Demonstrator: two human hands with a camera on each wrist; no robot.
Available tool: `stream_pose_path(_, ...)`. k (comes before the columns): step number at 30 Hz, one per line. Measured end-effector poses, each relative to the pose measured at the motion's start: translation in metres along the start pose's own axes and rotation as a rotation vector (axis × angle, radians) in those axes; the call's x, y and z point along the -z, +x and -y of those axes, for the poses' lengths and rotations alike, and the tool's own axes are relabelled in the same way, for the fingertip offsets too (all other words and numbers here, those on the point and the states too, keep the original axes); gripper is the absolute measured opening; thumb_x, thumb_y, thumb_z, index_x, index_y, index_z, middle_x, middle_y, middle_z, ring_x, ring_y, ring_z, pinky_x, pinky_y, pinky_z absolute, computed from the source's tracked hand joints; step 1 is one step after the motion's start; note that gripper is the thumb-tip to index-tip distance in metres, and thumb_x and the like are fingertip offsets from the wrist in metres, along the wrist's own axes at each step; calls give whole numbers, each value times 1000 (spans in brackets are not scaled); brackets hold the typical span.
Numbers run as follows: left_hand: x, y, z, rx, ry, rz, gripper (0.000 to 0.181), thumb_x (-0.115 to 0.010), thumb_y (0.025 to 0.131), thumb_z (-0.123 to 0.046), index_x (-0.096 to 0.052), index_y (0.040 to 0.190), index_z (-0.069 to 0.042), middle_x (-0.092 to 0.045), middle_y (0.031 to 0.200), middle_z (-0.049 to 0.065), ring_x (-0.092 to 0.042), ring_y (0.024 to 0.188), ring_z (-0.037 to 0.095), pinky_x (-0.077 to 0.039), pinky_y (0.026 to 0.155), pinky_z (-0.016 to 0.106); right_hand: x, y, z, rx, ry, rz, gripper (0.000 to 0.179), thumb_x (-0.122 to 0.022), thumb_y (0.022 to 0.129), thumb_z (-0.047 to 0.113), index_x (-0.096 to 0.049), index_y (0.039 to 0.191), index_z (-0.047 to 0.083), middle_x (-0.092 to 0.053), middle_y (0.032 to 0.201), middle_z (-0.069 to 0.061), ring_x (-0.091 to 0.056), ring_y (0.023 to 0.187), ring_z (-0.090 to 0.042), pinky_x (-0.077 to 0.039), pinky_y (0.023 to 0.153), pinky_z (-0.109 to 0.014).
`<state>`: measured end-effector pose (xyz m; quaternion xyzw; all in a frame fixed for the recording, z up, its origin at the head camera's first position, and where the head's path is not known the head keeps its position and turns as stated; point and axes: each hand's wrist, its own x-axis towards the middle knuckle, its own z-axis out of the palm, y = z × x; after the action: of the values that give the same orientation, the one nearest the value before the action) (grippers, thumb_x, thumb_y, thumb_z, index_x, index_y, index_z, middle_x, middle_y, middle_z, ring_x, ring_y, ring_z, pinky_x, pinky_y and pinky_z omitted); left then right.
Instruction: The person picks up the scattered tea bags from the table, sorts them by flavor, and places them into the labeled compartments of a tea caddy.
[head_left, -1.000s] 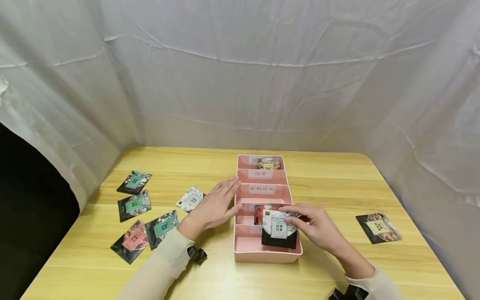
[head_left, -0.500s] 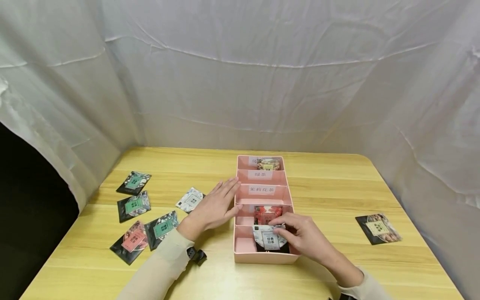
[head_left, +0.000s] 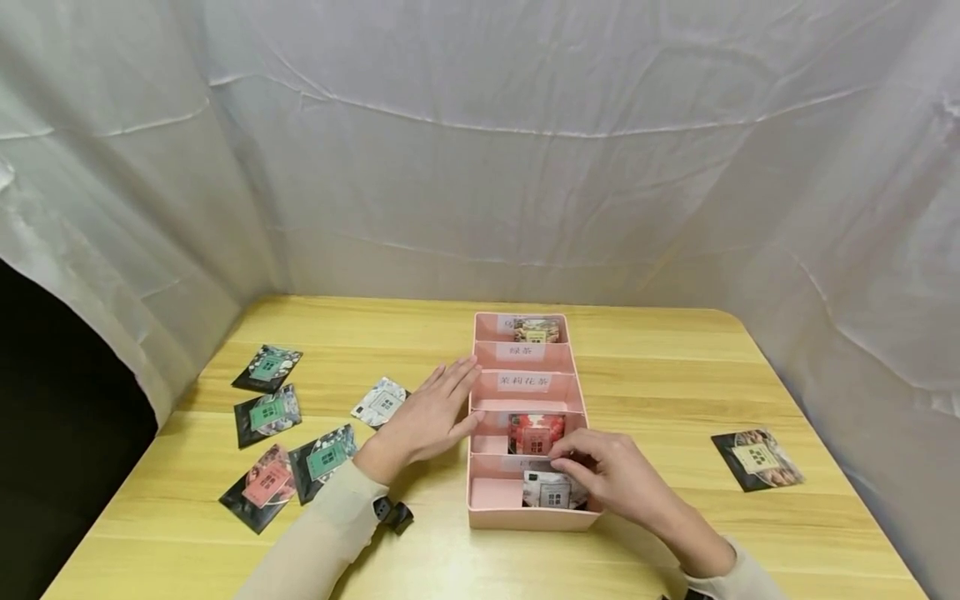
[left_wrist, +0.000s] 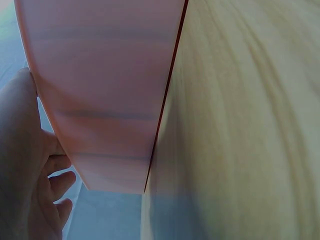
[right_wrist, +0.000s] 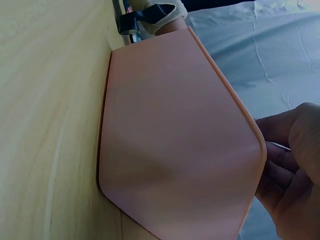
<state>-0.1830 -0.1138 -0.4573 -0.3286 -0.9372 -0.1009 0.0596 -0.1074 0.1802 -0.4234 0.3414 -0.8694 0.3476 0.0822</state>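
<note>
A pink divided box (head_left: 536,520) with labelled compartments stands lengthwise on the table. My left hand (head_left: 427,417) rests its straight fingers along the left rim; the left wrist view also has these fingers (left_wrist: 62,185) at the box edge. My right hand (head_left: 618,475) reaches over the right rim at the front compartment, its thumb and index fingertips just above a white-and-black tea sachet (head_left: 555,490). That sachet leans inside the front compartment, apart from the fingertips. A red tea sachet (head_left: 536,433) sits in the compartment behind it. In the right wrist view, the box wall hides the sachets.
Left on the table lie several green-labelled tea sachets (head_left: 327,457), a pink-labelled one (head_left: 266,483) and a white one (head_left: 381,402) beside my left hand. A yellow-labelled sachet (head_left: 757,458) lies right; another (head_left: 536,331) is in the far compartment. White curtains (head_left: 480,183) enclose the table.
My right hand has lowered the white tea sachet from above the box into the front compartment and let go. The red sachet behind now shows fully. My left hand has stayed in place.
</note>
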Motion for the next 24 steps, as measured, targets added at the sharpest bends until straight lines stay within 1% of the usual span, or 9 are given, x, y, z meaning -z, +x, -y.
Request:
stream_pose_path(3, 0, 0, 0, 0, 3, 3, 74, -28, 103, -54, -20, 155, -3, -13, 162, 12, -11, 148, 26, -10, 120, 41, 0, 0, -1, 11, 0, -2, 9, -72, 89, 11, -72, 94, 18, -68, 89, 13, -59, 75, 0, -54, 63, -22)
stream_pose_path(7, 0, 0, -1, -5, -3, 0, 73, -28, 103, -53, -21, 155, -2, -14, 162, 12, -15, 148, 29, -11, 120, 42, 2, -1, -1, 31, -26, -44, 12, -74, 87, 11, -72, 96, 19, -67, 90, 16, -57, 73, 1, -52, 60, -22)
stream_pose_path(9, 0, -1, 0, -6, -2, -1, 73, -28, 103, -53, -21, 155, -2, -13, 162, 12, -16, 148, 30, -11, 120, 42, 5, -1, -1, 26, -34, -61, 12, -74, 88, 12, -72, 96, 20, -67, 91, 17, -55, 71, 1, -49, 56, -21)
stream_pose_path(10, 0, -1, 0, -5, -4, -4, 73, -28, 103, -54, -21, 155, -2, -14, 162, 12, -16, 147, 30, -11, 120, 42, 7, -2, -2, 23, -48, -69, 13, -75, 87, 11, -72, 96, 20, -66, 91, 18, -56, 72, 1, -49, 56, -21)
stream_pose_path(13, 0, -1, 0, 1, 2, -5, 73, -27, 103, -54, -20, 155, -3, -13, 162, 12, -14, 148, 29, -11, 120, 41, 13, -3, -5, 6, -81, -83, 15, -75, 86, 11, -72, 97, 21, -67, 93, 17, -58, 76, 1, -50, 58, -21)
stream_pose_path(16, -1, 0, 1, 3, 6, -2, 74, -26, 103, -55, -20, 155, -3, -12, 162, 11, -13, 148, 28, -10, 120, 41, 19, -6, -11, -11, -115, -101, 18, -76, 85, 10, -72, 98, 22, -68, 95, 15, -62, 82, 0, -53, 64, -22)
stream_pose_path(20, -1, -1, 0, -2, 1, 8, 75, -23, 103, -55, -19, 156, -3, -12, 162, 11, -14, 148, 28, -9, 120, 40, 29, -12, -20, -47, -159, -135, 22, -78, 83, 9, -72, 101, 21, -69, 95, 14, -64, 83, -2, -56, 67, -26)
stream_pose_path(24, 0, -1, -1, -5, -8, 16, 74, -23, 103, -55, -17, 156, -3, -11, 162, 11, -13, 148, 29, -8, 120, 40, 40, -20, -30, -91, -219, -182, 23, -78, 83, 10, -72, 103, 20, -69, 93, 13, -64, 82, -3, -55, 68, -28)
